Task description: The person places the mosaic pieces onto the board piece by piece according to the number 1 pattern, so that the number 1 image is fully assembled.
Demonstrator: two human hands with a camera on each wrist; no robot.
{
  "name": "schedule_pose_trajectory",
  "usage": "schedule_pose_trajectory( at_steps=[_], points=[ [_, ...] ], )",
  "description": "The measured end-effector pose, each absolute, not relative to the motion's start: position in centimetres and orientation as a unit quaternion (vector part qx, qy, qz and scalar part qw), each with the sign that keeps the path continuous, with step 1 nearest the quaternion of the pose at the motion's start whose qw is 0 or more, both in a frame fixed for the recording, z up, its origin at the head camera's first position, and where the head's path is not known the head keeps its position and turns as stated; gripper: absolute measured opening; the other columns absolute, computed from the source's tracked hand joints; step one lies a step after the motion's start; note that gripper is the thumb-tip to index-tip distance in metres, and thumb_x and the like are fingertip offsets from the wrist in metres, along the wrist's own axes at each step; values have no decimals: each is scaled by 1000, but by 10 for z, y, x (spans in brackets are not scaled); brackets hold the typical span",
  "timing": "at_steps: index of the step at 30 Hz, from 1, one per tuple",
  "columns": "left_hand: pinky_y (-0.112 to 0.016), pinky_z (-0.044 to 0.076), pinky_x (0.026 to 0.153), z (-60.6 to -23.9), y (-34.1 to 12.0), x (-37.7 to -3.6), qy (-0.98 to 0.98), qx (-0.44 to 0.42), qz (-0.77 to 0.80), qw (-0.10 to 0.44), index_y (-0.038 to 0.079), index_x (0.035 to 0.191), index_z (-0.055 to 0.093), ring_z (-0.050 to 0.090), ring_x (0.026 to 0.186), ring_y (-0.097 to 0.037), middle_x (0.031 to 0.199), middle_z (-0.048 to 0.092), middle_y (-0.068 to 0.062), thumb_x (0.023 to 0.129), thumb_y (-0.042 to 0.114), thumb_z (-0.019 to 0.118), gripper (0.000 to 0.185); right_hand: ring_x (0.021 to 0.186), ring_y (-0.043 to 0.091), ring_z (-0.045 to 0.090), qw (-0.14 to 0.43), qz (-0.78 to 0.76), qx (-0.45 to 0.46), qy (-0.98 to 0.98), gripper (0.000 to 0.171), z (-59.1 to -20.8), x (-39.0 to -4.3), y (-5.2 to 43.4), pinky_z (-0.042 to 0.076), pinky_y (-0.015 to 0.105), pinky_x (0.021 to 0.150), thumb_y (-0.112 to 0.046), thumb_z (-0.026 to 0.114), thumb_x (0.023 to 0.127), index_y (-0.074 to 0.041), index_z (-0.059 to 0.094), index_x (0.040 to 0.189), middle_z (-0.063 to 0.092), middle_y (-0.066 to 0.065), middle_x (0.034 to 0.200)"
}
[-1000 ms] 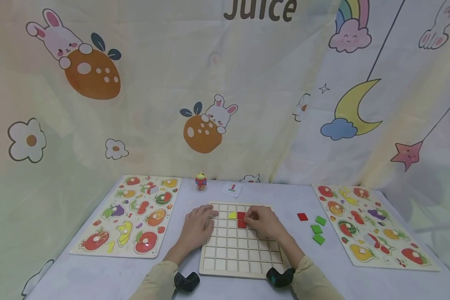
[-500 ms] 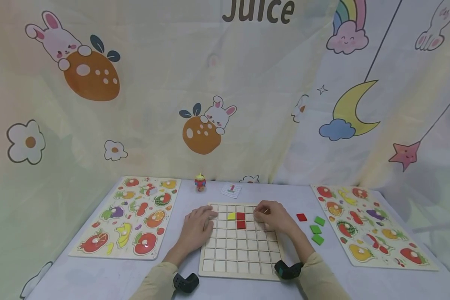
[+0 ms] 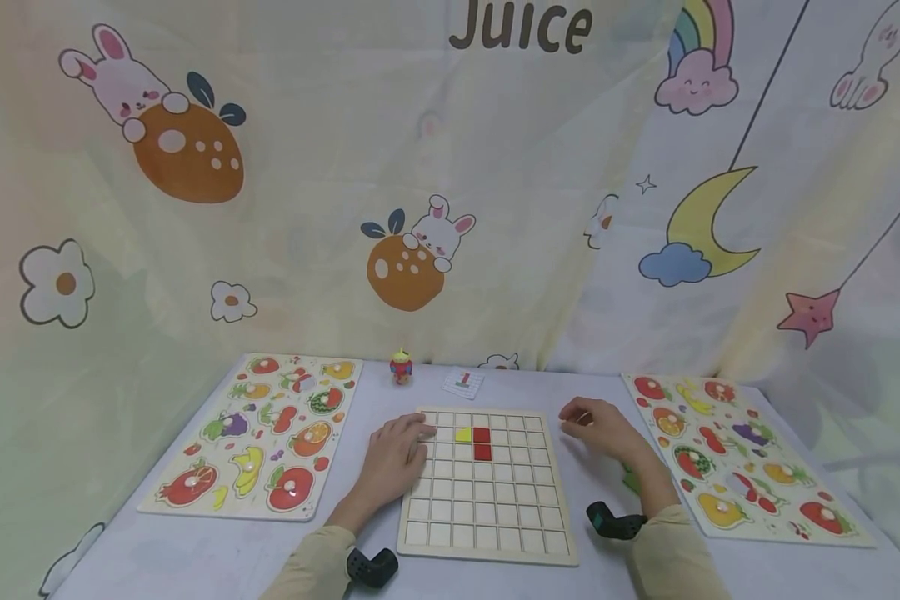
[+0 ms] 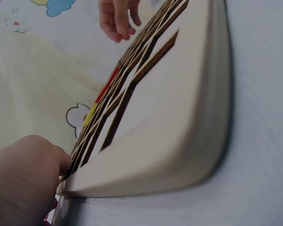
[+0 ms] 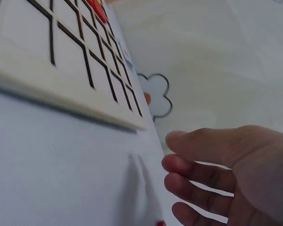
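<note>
A wooden grid board lies in the middle of the table, with one yellow tile and two red tiles in its upper cells. My left hand rests on the board's left edge, fingers extended onto its upper left corner. To the right of the board, my right hand hovers over the table. Its fingers are loosely bent with nothing between them, as the right wrist view of that hand shows. Part of a green tile shows beside the right forearm; the loose red tile is hidden in the head view.
Fruit puzzle boards stand at the left and at the right. Behind the grid board are a small toy figure and a pattern card. A printed cloth hangs behind the table.
My right hand has let go of the lower red tile and moved right, off the board, to above the loose tiles. The left hand has stayed in place.
</note>
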State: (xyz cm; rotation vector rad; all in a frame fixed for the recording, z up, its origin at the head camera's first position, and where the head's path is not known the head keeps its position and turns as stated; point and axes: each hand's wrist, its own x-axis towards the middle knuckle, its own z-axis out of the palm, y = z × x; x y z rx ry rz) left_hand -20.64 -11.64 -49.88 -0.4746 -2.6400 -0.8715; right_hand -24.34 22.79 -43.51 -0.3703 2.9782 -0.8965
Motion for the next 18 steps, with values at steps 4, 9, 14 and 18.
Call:
schedule_pose_trajectory(
  at_steps=[4, 9, 14, 18],
  points=[
    [-54, 36, 98, -499, -116, -205, -924, -164, -306, 162, 18, 110, 66, 49, 123, -30, 130, 57, -6, 91, 16, 56, 22, 79, 17, 57, 16, -268, -74, 960, 17, -435, -242, 240, 48, 27, 63, -16, 64, 88, -7, 63, 101, 64, 6, 93],
    [-55, 36, 98, -499, -117, -204, -924, -165, -305, 164, 17, 110, 66, 49, 123, -30, 130, 57, -6, 91, 15, 56, 21, 83, 20, 58, 34, -264, -51, 963, 21, -432, -241, 249, 52, 31, 66, -17, 65, 87, -5, 62, 104, 64, 10, 97],
    [-55, 36, 98, -499, -117, -204, -921, -167, -309, 167, 17, 110, 66, 49, 123, -30, 130, 57, -6, 90, 15, 57, 22, 88, 24, 56, 46, -245, -26, 968, 23, -429, -239, 254, 52, 40, 76, -18, 65, 86, -4, 62, 104, 63, 13, 101],
    [-54, 36, 97, -499, -116, -205, -920, -171, -310, 167, 18, 110, 66, 50, 122, -30, 130, 57, -6, 90, 15, 57, 22, 86, 24, 54, 67, -233, -4, 970, 26, -426, -235, 257, 49, 41, 76, -17, 66, 85, -2, 61, 105, 62, 14, 101]
  ],
)
